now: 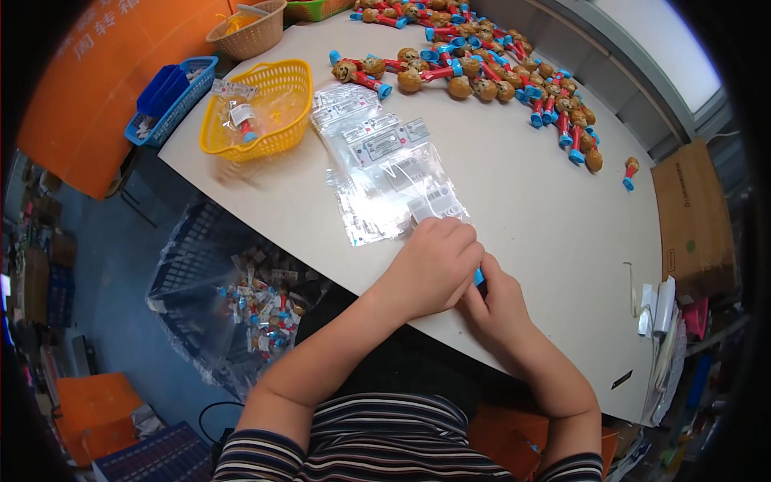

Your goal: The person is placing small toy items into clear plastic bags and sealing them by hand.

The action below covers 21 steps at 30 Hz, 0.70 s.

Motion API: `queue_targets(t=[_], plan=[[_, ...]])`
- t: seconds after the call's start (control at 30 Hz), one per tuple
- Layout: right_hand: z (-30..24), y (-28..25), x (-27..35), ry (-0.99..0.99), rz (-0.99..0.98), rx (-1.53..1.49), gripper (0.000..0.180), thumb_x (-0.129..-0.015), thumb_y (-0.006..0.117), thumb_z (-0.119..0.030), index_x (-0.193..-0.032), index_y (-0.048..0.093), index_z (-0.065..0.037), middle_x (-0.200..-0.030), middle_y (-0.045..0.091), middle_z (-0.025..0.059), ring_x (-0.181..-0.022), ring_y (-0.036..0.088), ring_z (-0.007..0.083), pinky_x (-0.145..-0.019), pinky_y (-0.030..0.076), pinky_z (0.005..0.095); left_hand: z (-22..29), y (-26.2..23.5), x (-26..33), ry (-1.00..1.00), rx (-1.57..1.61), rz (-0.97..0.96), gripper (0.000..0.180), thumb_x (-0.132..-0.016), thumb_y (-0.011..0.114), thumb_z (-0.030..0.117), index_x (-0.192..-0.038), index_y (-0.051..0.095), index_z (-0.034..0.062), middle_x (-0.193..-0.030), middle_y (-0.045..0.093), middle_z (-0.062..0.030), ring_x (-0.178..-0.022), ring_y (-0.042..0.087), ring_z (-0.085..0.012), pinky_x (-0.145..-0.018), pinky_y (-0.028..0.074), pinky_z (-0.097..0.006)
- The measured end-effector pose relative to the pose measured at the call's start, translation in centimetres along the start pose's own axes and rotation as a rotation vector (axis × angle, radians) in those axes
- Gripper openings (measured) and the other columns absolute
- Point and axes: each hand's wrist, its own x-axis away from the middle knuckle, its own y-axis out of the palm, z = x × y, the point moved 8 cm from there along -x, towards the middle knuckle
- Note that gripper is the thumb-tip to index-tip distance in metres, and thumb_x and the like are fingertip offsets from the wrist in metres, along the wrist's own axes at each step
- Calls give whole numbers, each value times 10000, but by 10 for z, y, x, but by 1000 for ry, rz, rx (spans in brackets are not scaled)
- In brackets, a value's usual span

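Note:
My left hand (438, 261) is closed at the table's near edge, its fingers over the lower end of a clear printed plastic bag (438, 210). Against it, my right hand (499, 304) is closed around a small toy, of which only a blue end (479, 277) shows between the hands. The rest of that toy is hidden by my fingers. Just beyond my hands lies a spread stack of clear plastic bags (361, 193) with printed labels. Many small toys (438, 74) with brown round heads, red bodies and blue ends are heaped along the table's far side.
A yellow basket (303, 96) with a bagged toy stands at the table's left. Behind it are a blue basket (173, 108) and a tan basket (255, 38). Below the left edge, a lined blue crate (181, 265) holds packed toys. A cardboard box (695, 217) stands at the right.

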Motion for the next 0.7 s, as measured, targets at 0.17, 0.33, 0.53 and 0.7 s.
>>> queue_targets(t=[0.17, 0.33, 0.53, 0.7], plan=[[-6, -4, -2, -33, -40, -64, 324, -916, 609, -107, -1224, 556, -22, -948, 637, 165, -700, 635, 289, -643, 506, 358, -14, -15, 19, -131, -57, 239, 173, -758, 694, 76, -897, 598, 40, -929, 578, -109, -916, 576, -304, -795, 442, -417], [-10, -15, -5, -251, 154, 100, 226, -852, 659, -12, -1076, 629, -19, -917, 626, 131, -687, 624, 257, -616, 514, 328, -8, -13, 18, -151, -25, 218, 191, -761, 687, 65, -924, 594, 35, -924, 586, -111, -896, 581, -308, -787, 448, -411], [-37, -23, 4, -530, 375, 473, 253, -710, 711, 18, -952, 650, -25, -854, 629, 99, -691, 617, 266, -585, 510, 343, 16, -3, 1, -71, -80, 125, 136, -758, 632, 54, -872, 558, 39, -825, 534, -100, -807, 553, -281, -724, 435, -381], [-28, -24, 2, -590, 423, 523, 250, -654, 718, 27, -889, 654, -29, -847, 633, 94, -669, 605, 254, -557, 497, 335, 16, 1, -4, -81, -115, 153, 131, -731, 609, 47, -840, 537, 47, -797, 512, -87, -788, 539, -267, -699, 424, -375]])
